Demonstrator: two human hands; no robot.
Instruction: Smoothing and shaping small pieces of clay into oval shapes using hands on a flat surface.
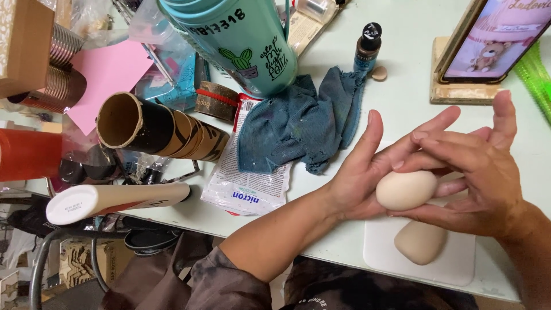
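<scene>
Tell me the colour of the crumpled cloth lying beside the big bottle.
Dark teal crumpled cloth, flecked with pale spots; head view shows it.

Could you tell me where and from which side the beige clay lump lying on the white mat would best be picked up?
Probably from above, pinching the clay lump across its narrower sides. It lies flat on the white mat, rounded and tapering, with bare mat around its lower edge. Both the left hand and right hand hover just above it, cupping an egg-shaped clay ball.
</scene>
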